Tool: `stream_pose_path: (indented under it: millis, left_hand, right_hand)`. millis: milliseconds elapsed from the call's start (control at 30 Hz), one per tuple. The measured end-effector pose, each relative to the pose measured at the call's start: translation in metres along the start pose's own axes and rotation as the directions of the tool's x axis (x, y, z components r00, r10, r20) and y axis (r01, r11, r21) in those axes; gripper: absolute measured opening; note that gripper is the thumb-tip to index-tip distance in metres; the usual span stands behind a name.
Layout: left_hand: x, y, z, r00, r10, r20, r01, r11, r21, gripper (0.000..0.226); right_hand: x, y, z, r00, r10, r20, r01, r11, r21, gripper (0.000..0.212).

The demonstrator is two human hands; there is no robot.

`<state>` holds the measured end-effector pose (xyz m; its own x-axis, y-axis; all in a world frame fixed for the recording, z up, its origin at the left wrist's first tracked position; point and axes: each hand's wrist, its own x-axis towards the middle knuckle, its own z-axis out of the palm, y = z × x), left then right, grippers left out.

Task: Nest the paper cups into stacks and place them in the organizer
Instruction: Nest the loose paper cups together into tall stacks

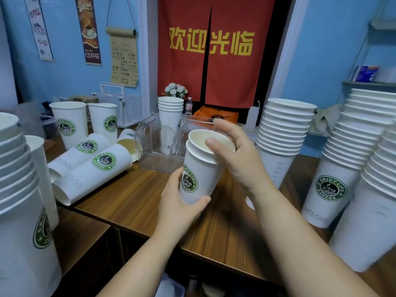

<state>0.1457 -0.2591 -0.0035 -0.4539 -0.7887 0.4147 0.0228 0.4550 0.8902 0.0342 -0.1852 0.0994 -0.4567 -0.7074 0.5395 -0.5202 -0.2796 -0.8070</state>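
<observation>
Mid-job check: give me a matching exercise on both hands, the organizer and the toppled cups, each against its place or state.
1 left hand
2 right hand
3 clear organizer
4 toppled cups

A lying on the wooden table, left of the organizer
B grips the outer cup near its base
C holds a short upright cup stack
D grips the inner cup at its rim

Pairs: 1-B, 2-D, 3-C, 4-A.

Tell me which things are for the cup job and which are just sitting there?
For the job: held cups in the left hand and right hand; clear organizer; stack inside it; loose cups lying down; tall stacks at right.
Just there: flowers; bottle; menu scroll; red curtain.
</observation>
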Motion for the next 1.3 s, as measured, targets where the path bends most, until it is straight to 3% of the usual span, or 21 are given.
stream_pose_path:
  millis: [67,100,267,333,433,567,733,833,933,1100,1233,1300]
  left_hand:
    - [0.001,0.0,0.003,1.0,0.0,0.012,0.0,1.0,-0.02,0.065]
    - [0.001,0.0,0.004,1.0,0.003,0.012,-0.003,1.0,-0.023,0.067]
    - [0.005,0.004,0.019,1.0,-0.017,0.026,0.019,0.995,-0.095,0.074]
    - [0.007,0.004,0.028,0.998,-0.022,0.06,0.029,0.993,-0.111,0.07]
    - [0.007,0.002,0.042,0.993,-0.006,0.119,0.013,0.998,-0.06,0.076]
    - [0.005,-0.008,0.055,0.963,-0.036,0.267,0.052,0.997,-0.053,0.084]
    - [0.004,-0.01,0.057,0.959,-0.092,0.27,0.125,0.986,-0.109,0.092]
    - [0.002,-0.01,0.055,0.958,-0.096,0.269,0.134,0.983,-0.129,0.084]
    - [0.0,-0.013,0.051,0.956,-0.095,0.276,0.126,0.987,-0.098,0.073]
    - [-0.014,-0.003,0.028,0.98,-0.113,0.167,0.116,0.993,-0.012,0.058]
    - [-0.045,0.015,-0.017,1.0,0.002,0.013,-0.002,0.999,-0.054,0.039]
    - [-0.068,0.027,-0.044,0.993,0.082,-0.086,-0.081,0.997,0.009,0.039]
  right_hand:
    - [-0.002,0.004,0.0,0.998,0.052,0.019,-0.051,0.997,-0.051,0.035]
    - [-0.003,0.006,-0.001,0.998,0.067,0.007,-0.066,0.996,-0.056,0.037]
    - [-0.019,0.022,-0.01,0.979,0.201,0.027,-0.203,0.959,0.196,0.102]
    - [-0.026,0.035,-0.013,0.969,0.241,0.063,-0.247,0.96,0.131,0.089]
    - [-0.035,0.048,-0.019,0.961,0.278,-0.001,-0.277,0.958,0.074,0.067]
    - [-0.038,0.059,-0.029,0.953,0.278,-0.12,-0.27,0.96,0.074,0.074]
    - [-0.048,0.061,-0.029,0.953,0.261,-0.155,-0.277,0.957,-0.092,0.071]
    - [-0.059,0.063,-0.027,0.943,0.272,-0.19,-0.304,0.938,-0.165,0.074]
    - [-0.069,0.066,-0.027,0.932,0.272,-0.241,-0.324,0.922,-0.211,0.063]
    - [-0.087,0.064,-0.021,0.914,0.213,-0.345,-0.294,0.934,-0.204,0.025]
    - [-0.1,0.059,0.006,0.952,0.241,-0.189,-0.254,0.966,-0.047,0.016]
    - [-0.102,0.055,0.027,0.969,0.241,-0.054,-0.242,0.97,-0.014,0.016]
